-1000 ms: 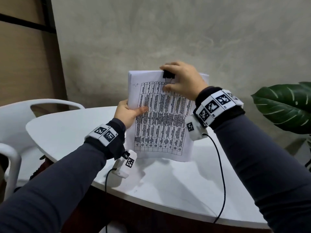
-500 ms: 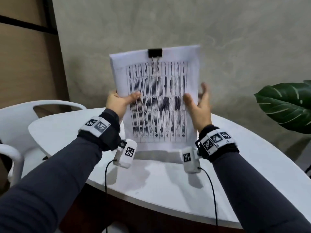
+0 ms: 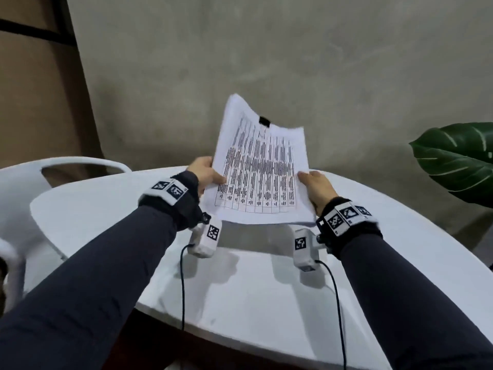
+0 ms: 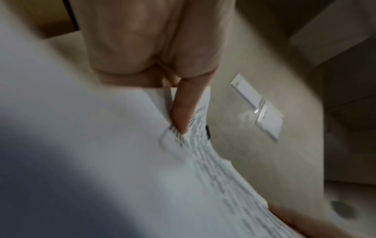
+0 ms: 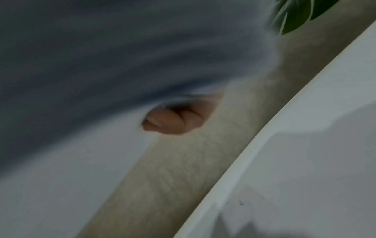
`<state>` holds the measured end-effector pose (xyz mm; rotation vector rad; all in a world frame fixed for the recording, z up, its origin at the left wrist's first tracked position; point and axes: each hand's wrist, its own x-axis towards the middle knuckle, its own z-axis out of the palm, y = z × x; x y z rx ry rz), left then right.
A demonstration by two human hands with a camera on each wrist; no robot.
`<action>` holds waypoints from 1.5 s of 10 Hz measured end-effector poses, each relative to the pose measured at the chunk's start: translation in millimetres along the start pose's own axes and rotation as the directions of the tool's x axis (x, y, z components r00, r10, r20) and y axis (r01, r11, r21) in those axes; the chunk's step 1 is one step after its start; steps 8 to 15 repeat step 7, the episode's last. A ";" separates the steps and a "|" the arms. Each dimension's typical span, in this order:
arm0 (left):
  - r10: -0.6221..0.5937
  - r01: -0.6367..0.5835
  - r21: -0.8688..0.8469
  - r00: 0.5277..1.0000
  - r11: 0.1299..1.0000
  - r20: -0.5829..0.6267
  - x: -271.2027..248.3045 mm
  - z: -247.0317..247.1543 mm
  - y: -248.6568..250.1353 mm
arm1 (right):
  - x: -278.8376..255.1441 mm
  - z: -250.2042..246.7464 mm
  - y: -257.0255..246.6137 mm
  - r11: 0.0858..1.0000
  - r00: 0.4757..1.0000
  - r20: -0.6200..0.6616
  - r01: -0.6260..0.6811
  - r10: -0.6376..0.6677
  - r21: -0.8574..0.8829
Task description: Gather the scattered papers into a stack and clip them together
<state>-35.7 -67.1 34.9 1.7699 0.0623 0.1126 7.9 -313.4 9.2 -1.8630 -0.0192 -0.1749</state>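
The stack of printed papers (image 3: pixel 260 174) is held tilted above the white table (image 3: pixel 106 209), its far edge raised. A black binder clip (image 3: pixel 264 120) sits on that far edge. My left hand (image 3: pixel 208 173) pinches the stack's left edge, thumb on top. My right hand (image 3: pixel 314 185) grips the right edge near the lower corner. In the left wrist view my thumb (image 4: pixel 186 111) presses on the printed page (image 4: pixel 213 169) and the clip (image 4: pixel 207 132) shows as a dark sliver. The right wrist view shows curled fingers (image 5: pixel 175 120) under the blurred paper (image 5: pixel 101 64).
A white plastic chair (image 3: pixel 24 188) stands at the left of the table. A large green leaf (image 3: pixel 458 161) reaches in from the right. A grey wall (image 3: pixel 266 49) lies close behind the table's far edge. Wrist camera cables hang over the near table edge.
The right hand left the clip and took the stack's right edge. The stack has tipped from upright toward flat and come down closer to the table.
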 end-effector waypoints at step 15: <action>-0.540 0.331 0.804 0.841 0.494 -0.014 75.8 -6.2 -52.2 | 33.6 5.8 38.4 0.678 0.802 0.164 -0.354 0.574 -0.644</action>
